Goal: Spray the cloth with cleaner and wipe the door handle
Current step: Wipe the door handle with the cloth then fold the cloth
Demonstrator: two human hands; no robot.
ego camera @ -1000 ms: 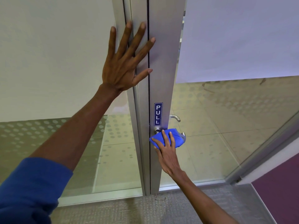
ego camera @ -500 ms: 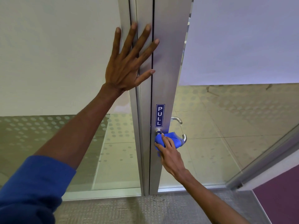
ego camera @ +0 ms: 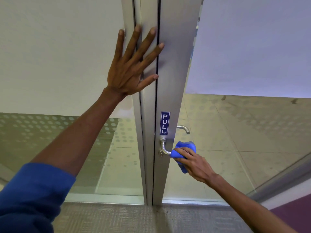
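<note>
A silver lever door handle (ego camera: 163, 147) sticks out of the aluminium door frame (ego camera: 173, 73), just under a blue PULL sticker (ego camera: 165, 123). My right hand (ego camera: 193, 163) is shut on a blue cloth (ego camera: 186, 147), which is wrapped over the outer end of the lever. The bend and base of the handle are bare. My left hand (ego camera: 133, 64) lies flat with fingers spread on the frame, well above the handle. No spray bottle is in view.
A second handle (ego camera: 184, 128) shows through the glass on the door's far side. Frosted and dotted glass panels (ego camera: 58, 64) flank the frame. Grey carpet (ego camera: 109, 217) lies below, and a purple wall (ego camera: 292, 209) stands at the lower right.
My right hand has slid the cloth to the right along the lever, from its base to its outer end, baring the bend. My left hand has stayed pressed on the frame.
</note>
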